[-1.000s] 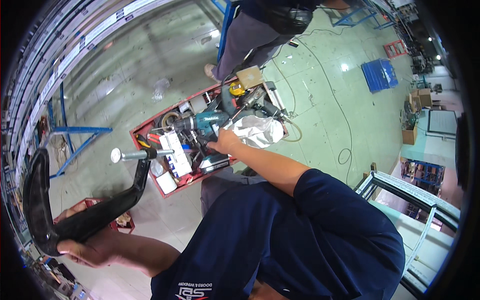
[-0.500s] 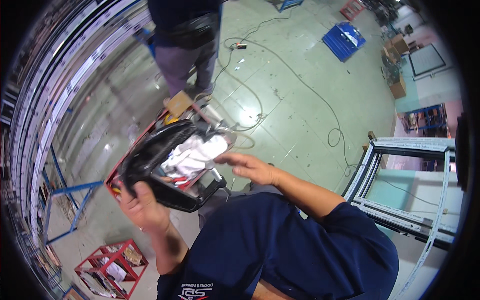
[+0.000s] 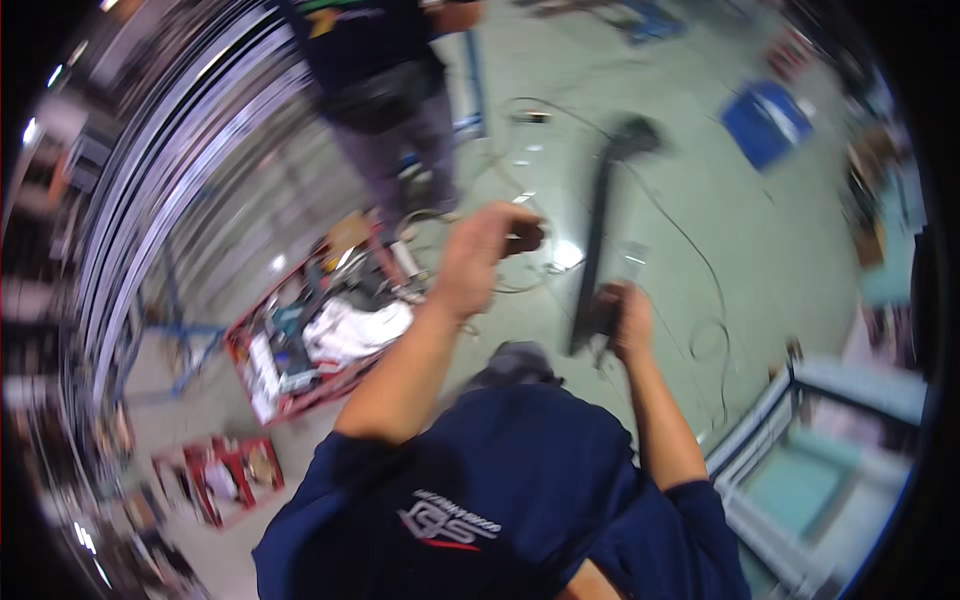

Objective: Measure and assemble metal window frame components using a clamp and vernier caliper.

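My right hand [image 3: 628, 318] is closed on the lower end of a long black object [image 3: 598, 225], held up over the floor. It is seen nearly edge-on and smeared by motion, so its exact kind is unclear. My left hand [image 3: 485, 255] is raised to the left of it, apart from it, with bent fingers and nothing visible in them. Below and left of that hand stands a red tool crate [image 3: 330, 388]. A white cloth [image 3: 355, 330], tools and other loose items fill it.
A person [image 3: 385, 110] stands beyond the crate. Long metal profiles [image 3: 150, 150] line the left. A smaller red rack [image 3: 215, 480] is at lower left, a pale window frame [image 3: 760, 450] at right. A hose [image 3: 690, 240] crosses the floor near a blue box [image 3: 765, 125].
The black object has left the crate and swung to the right. It was in my left hand and is now in my right. The white cloth and crate contents are uncovered.
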### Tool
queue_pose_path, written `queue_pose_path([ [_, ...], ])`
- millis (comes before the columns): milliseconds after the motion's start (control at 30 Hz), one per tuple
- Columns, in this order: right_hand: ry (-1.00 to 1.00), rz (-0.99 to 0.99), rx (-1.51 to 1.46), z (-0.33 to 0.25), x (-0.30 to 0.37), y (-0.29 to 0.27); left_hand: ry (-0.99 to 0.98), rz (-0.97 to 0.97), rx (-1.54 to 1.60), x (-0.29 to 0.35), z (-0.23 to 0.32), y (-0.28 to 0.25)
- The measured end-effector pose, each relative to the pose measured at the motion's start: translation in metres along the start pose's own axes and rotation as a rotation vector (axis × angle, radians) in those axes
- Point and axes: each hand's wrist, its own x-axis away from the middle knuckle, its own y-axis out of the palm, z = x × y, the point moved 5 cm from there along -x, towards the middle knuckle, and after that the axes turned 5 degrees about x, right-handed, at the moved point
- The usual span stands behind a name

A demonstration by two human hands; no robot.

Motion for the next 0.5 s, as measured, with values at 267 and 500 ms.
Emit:
queue_pose_path([
  [267,0.226,-0.369,-0.319,-0.062,-0.099,-0.131,-0.113,1.231,-1.383,0.091,-0.105,-0.357],
  [500,0.456,-0.281,-0.205,-0.092,-0.171,-0.142,-1.086,0.988,-1.385,-0.013,-0.218,-0.464],
])
